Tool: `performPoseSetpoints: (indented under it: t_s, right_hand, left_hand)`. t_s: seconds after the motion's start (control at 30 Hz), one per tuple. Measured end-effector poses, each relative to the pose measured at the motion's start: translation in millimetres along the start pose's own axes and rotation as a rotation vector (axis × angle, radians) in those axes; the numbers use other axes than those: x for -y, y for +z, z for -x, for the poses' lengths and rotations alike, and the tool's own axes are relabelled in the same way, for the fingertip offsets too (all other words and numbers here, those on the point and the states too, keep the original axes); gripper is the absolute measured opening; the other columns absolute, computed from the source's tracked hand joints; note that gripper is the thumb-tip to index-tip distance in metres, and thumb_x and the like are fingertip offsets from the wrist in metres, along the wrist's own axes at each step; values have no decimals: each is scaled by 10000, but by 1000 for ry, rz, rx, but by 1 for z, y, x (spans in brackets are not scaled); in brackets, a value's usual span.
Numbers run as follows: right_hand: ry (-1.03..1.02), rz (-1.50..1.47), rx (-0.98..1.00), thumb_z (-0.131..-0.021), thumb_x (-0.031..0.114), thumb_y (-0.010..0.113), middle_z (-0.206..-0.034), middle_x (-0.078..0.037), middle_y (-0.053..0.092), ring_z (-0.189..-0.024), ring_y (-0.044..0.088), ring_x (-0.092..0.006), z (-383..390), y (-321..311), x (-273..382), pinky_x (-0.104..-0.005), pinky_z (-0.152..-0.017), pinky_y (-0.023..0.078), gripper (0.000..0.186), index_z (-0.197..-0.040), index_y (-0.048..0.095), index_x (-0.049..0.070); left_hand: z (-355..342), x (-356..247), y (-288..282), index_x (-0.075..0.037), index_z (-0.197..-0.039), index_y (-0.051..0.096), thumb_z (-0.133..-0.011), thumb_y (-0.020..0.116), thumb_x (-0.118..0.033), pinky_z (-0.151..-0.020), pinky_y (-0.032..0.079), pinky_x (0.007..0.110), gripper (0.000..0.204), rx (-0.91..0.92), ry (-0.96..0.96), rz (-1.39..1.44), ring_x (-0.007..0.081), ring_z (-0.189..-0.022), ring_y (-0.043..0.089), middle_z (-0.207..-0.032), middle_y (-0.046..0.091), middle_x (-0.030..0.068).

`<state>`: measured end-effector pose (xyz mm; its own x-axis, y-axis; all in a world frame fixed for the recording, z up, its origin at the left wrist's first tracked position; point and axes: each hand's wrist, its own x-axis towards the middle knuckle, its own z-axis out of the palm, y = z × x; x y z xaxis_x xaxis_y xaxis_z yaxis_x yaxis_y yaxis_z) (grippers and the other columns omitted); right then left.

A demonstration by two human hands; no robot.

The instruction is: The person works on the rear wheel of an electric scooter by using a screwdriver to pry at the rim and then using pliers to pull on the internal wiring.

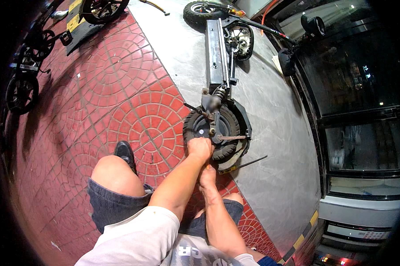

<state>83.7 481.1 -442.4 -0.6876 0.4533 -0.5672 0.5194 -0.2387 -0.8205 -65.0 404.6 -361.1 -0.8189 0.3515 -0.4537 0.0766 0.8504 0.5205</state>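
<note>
An electric scooter (pixel 215 53) lies on its side, its wheel with a knobby black tyre (pixel 190 125) close in front of me. My left hand (pixel 200 148) is closed in a fist at the near edge of this wheel. Just below it, my right hand (pixel 207 176) is closed too, with a bit of orange showing by its fingertips. What either hand grips is hidden by the fingers. A flat rusty wrench (pixel 232 138) rests across the wheel's axle side. To the right of my hands, a long dark rod with a yellow part (pixel 242 166) lies by the tyre.
The scooter's other wheel (pixel 199 12) and its stem (pixel 271 30) are at the far end. Red patterned paving (pixel 115 88) meets a grey slab (pixel 275 133). Parked small-wheeled vehicles (pixel 25 88) stand at the left; a dark glass cabinet (pixel 359 146) lines the right.
</note>
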Motion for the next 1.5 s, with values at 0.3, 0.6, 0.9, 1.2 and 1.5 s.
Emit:
performPoseSetpoints:
  t_s: [0.3, 0.6, 0.9, 1.2, 1.5]
  right_hand:
    - [-138, 300, -111, -1020, 115, 603, -952, -20, 730, -874, 588, -136, -1, 3, -5, -360, -796, 519, 198, -1107, 730, -10]
    - [-194, 227, -146, -1048, 263, 645, -1035, -72, 746, -920, 604, -151, -4, 11, -14, -380, -830, 526, 302, -1103, 713, -26]
    - [-75, 125, -153, -1098, 365, 562, -1170, -84, 730, -1012, 643, -187, 22, 31, 19, -384, -906, 534, 402, -1220, 695, 6]
    - [-116, 328, -122, -1055, 472, 576, -1219, -229, 731, -1104, 700, -374, 42, 41, 47, -481, -920, 538, 530, -1265, 672, -5]
    - [-17, 510, -209, -1043, 501, 601, -1234, -260, 747, -1124, 715, -391, 44, 41, 46, -496, -929, 542, 564, -1291, 643, -3]
  left_hand:
    - [-5, 3, 10, -93, -1031, 847, -968, 659, -408, -894, 632, 461, 372, -33, 30, 12, 324, -1026, 801, -1069, 822, 162]
    - [-5, 5, 16, -90, -1000, 843, -954, 680, -420, -883, 633, 477, 371, -88, 48, 10, 343, -997, 799, -1041, 819, 169]
    - [-6, 8, 19, -89, -998, 841, -954, 687, -438, -873, 636, 478, 384, -116, 70, 15, 346, -990, 799, -1039, 820, 161]
    - [-5, 6, 15, -97, -1017, 842, -954, 682, -442, -874, 636, 474, 385, -63, 44, 25, 330, -1014, 799, -1068, 820, 159]
    - [-5, 10, 24, -46, -938, 829, -948, 673, -464, -830, 638, 492, 446, -176, 112, 29, 381, -918, 797, -968, 806, 204]
